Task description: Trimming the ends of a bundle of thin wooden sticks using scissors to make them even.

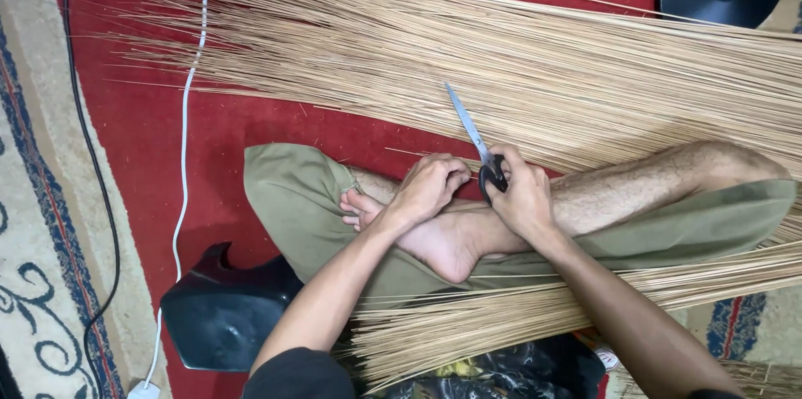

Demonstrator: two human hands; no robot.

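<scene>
fingers of the right hand (pixel 522 194) are curled through the black handles of a pair of scissors (pixel 476 142), so i read that hand as closed around them; the blades point up and to the left, away from the body, and look nearly together. the left hand (pixel 426 188) sits just beside it with its fingers bent inward in a loose fist, fingertips tucked toward the scissor handles (whether they pinch a thin stick i cannot tell from here). both hands rest over the crossed legs (pixel 601 198), above a bare foot (pixel 443 244), with olive shorts (pixel 301 198) on either side. beyond the scissor tips a wide spread of thin tan sticks (pixel 535 56) lies fanned across the red carpet (pixel 150 132). a second bundle of sticks (pixel 518 315) lies across the lap, nearer to me. a white cable (pixel 185 115) and a black cable (pixel 92 157) run down the left, and a dark glossy object (pixel 217 307) sits by the left knee.
</scene>
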